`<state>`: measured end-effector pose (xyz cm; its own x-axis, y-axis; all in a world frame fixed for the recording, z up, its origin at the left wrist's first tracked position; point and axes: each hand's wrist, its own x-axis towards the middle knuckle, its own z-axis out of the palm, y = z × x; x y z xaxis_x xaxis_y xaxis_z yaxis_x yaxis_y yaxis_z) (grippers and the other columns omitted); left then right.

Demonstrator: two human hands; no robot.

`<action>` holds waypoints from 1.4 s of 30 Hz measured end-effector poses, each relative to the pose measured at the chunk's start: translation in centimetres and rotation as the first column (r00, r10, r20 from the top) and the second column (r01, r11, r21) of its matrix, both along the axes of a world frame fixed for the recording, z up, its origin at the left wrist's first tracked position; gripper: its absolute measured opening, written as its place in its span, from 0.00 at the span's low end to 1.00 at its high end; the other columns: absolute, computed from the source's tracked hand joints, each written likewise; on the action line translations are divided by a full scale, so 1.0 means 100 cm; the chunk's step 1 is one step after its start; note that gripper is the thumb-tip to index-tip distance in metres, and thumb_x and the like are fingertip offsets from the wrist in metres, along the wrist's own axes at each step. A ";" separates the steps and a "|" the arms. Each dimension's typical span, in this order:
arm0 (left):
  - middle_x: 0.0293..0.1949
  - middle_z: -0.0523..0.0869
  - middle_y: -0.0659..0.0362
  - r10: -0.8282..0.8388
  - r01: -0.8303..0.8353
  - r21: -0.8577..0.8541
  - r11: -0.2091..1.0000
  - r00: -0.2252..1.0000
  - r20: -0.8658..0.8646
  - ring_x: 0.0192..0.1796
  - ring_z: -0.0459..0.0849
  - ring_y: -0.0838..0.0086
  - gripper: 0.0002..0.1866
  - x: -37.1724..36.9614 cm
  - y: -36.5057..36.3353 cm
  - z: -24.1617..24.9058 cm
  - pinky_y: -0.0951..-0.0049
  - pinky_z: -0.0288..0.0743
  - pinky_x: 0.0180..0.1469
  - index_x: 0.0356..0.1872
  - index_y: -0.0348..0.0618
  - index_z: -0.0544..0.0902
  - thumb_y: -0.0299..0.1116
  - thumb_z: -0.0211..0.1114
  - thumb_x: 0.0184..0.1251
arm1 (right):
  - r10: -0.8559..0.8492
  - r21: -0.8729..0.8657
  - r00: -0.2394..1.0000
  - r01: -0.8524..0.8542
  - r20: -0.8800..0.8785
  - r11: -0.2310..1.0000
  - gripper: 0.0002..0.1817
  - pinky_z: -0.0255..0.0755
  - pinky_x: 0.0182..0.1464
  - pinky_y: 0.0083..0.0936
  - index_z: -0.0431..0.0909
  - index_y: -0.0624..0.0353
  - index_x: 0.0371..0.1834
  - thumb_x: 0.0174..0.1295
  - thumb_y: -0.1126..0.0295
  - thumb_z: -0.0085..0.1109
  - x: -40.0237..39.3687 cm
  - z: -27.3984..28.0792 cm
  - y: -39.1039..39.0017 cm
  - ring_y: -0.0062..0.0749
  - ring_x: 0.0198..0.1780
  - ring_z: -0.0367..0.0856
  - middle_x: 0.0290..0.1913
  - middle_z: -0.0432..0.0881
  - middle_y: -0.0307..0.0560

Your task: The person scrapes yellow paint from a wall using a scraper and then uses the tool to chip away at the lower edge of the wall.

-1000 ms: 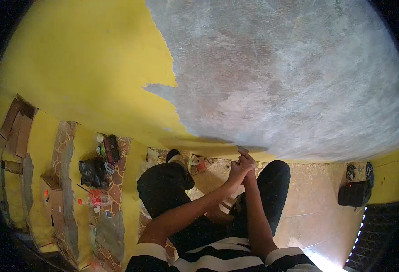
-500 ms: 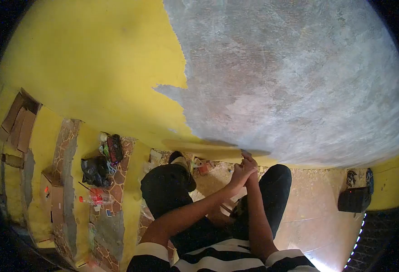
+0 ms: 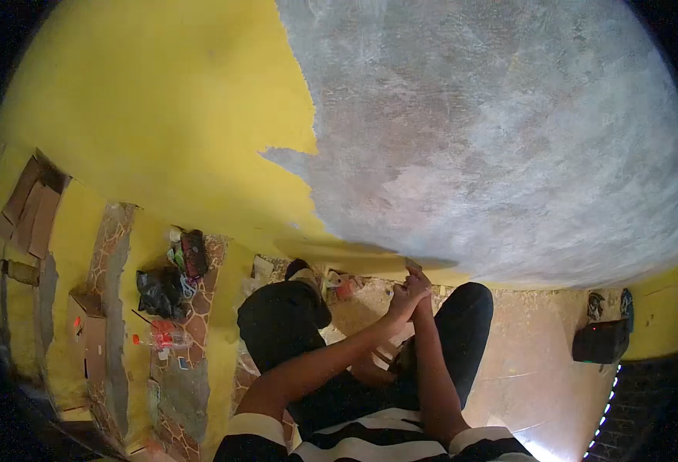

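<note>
My left hand (image 3: 405,302) and my right hand (image 3: 420,289) are pressed together low against the wall, between my knees. Both are closed, fingers overlapping, around what looks like a small flat scraper (image 3: 413,264); its pale edge shows above the fingers, and its handle is hidden. The scraper meets the lower strip of yellow paint (image 3: 381,266) near the foot of the wall. Above, the wall is bare grey plaster (image 3: 462,154) with a ragged border against yellow paint (image 3: 162,100) on the left.
Steps on the left hold a black plastic bag (image 3: 159,292), a clear bottle (image 3: 168,336) with a red label, and cardboard boxes (image 3: 35,212). A black box (image 3: 601,340) stands on the floor (image 3: 535,339) at the right. Paint chips litter the wall's base.
My hands have shifted slightly left and down along the wall, still together. The scraper's edge has moved left with them. The view has hardly changed otherwise.
</note>
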<state>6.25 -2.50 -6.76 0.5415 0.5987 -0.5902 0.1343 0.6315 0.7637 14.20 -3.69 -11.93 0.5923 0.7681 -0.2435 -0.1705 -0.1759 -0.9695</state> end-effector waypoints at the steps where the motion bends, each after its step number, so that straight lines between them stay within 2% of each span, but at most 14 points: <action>1: 0.53 0.68 0.44 -0.005 0.004 0.009 1.000 1.000 0.028 0.58 0.72 0.56 0.44 -0.008 -0.001 0.054 0.56 0.69 0.55 0.55 0.32 0.58 0.54 0.70 0.51 | -0.010 0.016 0.988 0.012 -0.152 1.000 0.20 0.68 0.31 0.22 0.72 0.63 0.57 0.60 0.75 0.51 0.000 0.015 0.001 0.22 0.29 0.70 0.33 0.75 0.39; 2: 0.54 0.68 0.44 -0.009 0.009 0.014 1.000 0.998 0.061 0.60 0.71 0.54 0.45 -0.012 -0.003 0.084 0.54 0.69 0.56 0.57 0.34 0.58 0.57 0.70 0.50 | -0.018 0.028 0.955 0.027 -0.295 0.999 0.18 0.68 0.30 0.21 0.74 0.64 0.56 0.63 0.72 0.47 0.002 0.020 0.000 0.21 0.29 0.72 0.32 0.76 0.41; 10: 0.56 0.67 0.43 0.014 -0.013 0.019 1.000 0.998 -0.058 0.62 0.69 0.53 0.46 -0.001 -0.012 0.023 0.52 0.68 0.57 0.58 0.35 0.56 0.55 0.72 0.49 | 0.000 0.013 0.966 0.004 -0.258 1.000 0.20 0.68 0.31 0.21 0.73 0.64 0.57 0.61 0.73 0.49 -0.002 0.008 -0.007 0.22 0.29 0.71 0.32 0.75 0.40; 14: 0.53 0.69 0.44 0.047 -0.049 -0.063 0.997 0.999 -0.024 0.61 0.70 0.55 0.45 -0.006 -0.012 0.031 0.53 0.68 0.55 0.56 0.35 0.56 0.55 0.72 0.49 | -0.021 0.059 0.955 0.040 -0.297 0.997 0.21 0.69 0.32 0.22 0.72 0.63 0.58 0.60 0.75 0.51 -0.006 0.009 -0.010 0.23 0.29 0.71 0.34 0.76 0.40; 17: 0.51 0.69 0.45 0.004 -0.004 0.007 1.000 1.000 -0.029 0.59 0.71 0.56 0.43 -0.005 -0.009 0.028 0.54 0.68 0.55 0.54 0.35 0.57 0.54 0.71 0.49 | -0.041 0.106 0.924 0.088 -0.381 0.990 0.22 0.69 0.32 0.22 0.72 0.63 0.58 0.59 0.76 0.52 -0.011 0.017 -0.016 0.24 0.30 0.71 0.36 0.76 0.41; 19: 0.51 0.69 0.46 -0.001 0.002 0.028 1.000 0.999 -0.043 0.59 0.71 0.57 0.42 -0.004 -0.008 0.021 0.55 0.68 0.54 0.53 0.35 0.59 0.54 0.71 0.50 | 0.001 0.081 0.967 0.021 -0.253 0.996 0.22 0.69 0.32 0.22 0.71 0.63 0.58 0.58 0.77 0.53 -0.014 0.028 -0.019 0.24 0.30 0.71 0.37 0.76 0.41; 22: 0.49 0.68 0.47 -0.063 0.067 0.087 0.994 0.997 -0.055 0.57 0.71 0.60 0.39 -0.002 -0.008 0.027 0.59 0.66 0.56 0.51 0.34 0.60 0.53 0.69 0.52 | 0.104 -0.004 0.986 -0.104 0.132 0.995 0.25 0.69 0.32 0.23 0.71 0.64 0.57 0.53 0.80 0.58 -0.016 0.049 -0.021 0.26 0.31 0.72 0.42 0.77 0.43; 26: 0.48 0.68 0.47 -0.072 0.078 0.078 0.994 0.994 -0.078 0.56 0.71 0.61 0.40 -0.005 -0.009 0.024 0.62 0.64 0.58 0.52 0.29 0.59 0.54 0.67 0.55 | 0.174 -0.065 0.829 -0.165 0.531 0.984 0.26 0.69 0.31 0.23 0.71 0.64 0.57 0.51 0.79 0.59 -0.014 0.050 -0.025 0.28 0.29 0.72 0.45 0.77 0.47; 27: 0.48 0.68 0.47 -0.072 0.078 0.077 0.994 0.994 -0.077 0.56 0.71 0.61 0.40 -0.005 -0.010 0.025 0.62 0.64 0.58 0.52 0.29 0.59 0.54 0.67 0.55 | 0.175 -0.066 0.829 -0.165 0.532 0.984 0.26 0.69 0.31 0.23 0.71 0.64 0.57 0.51 0.79 0.59 -0.014 0.049 -0.024 0.28 0.29 0.72 0.45 0.77 0.47; 30: 0.48 0.68 0.48 -0.065 0.071 0.047 0.996 0.991 -0.117 0.56 0.72 0.62 0.41 -0.003 -0.012 0.029 0.63 0.65 0.57 0.53 0.26 0.58 0.54 0.66 0.55 | 0.058 0.054 0.685 -0.141 0.726 0.989 0.26 0.68 0.29 0.23 0.70 0.64 0.57 0.51 0.80 0.58 -0.012 0.035 -0.022 0.27 0.26 0.70 0.45 0.77 0.50; 33: 0.47 0.69 0.48 -0.046 0.056 0.062 0.996 0.988 -0.149 0.55 0.73 0.62 0.41 0.000 -0.013 0.027 0.64 0.65 0.56 0.54 0.26 0.59 0.54 0.66 0.55 | 0.135 -0.003 0.745 -0.176 0.653 0.984 0.26 0.69 0.29 0.23 0.70 0.64 0.58 0.52 0.80 0.57 -0.008 0.027 -0.022 0.25 0.26 0.70 0.46 0.77 0.49; 34: 0.47 0.69 0.48 -0.043 0.053 0.062 0.997 0.988 -0.150 0.55 0.72 0.62 0.41 0.000 -0.013 0.026 0.64 0.65 0.56 0.54 0.26 0.59 0.53 0.66 0.55 | 0.124 0.023 0.922 -0.142 0.367 0.990 0.26 0.70 0.29 0.23 0.71 0.63 0.58 0.52 0.80 0.57 -0.010 0.026 -0.022 0.25 0.26 0.71 0.47 0.77 0.49; 35: 0.48 0.69 0.48 -0.040 0.048 0.054 0.997 0.989 -0.144 0.54 0.72 0.62 0.41 -0.001 -0.014 0.022 0.64 0.65 0.55 0.55 0.26 0.59 0.53 0.66 0.55 | 0.100 0.036 0.994 -0.102 0.040 0.994 0.25 0.71 0.30 0.23 0.71 0.63 0.58 0.52 0.81 0.57 -0.010 0.023 -0.021 0.26 0.26 0.71 0.49 0.78 0.49; 42: 0.49 0.69 0.48 0.003 0.003 0.066 0.998 0.995 -0.097 0.54 0.71 0.65 0.41 0.003 -0.011 -0.011 0.67 0.65 0.53 0.58 0.26 0.59 0.49 0.65 0.56 | 0.107 0.014 0.994 -0.108 0.036 0.994 0.24 0.70 0.32 0.23 0.71 0.60 0.59 0.56 0.79 0.54 -0.011 0.024 -0.018 0.24 0.28 0.71 0.47 0.76 0.47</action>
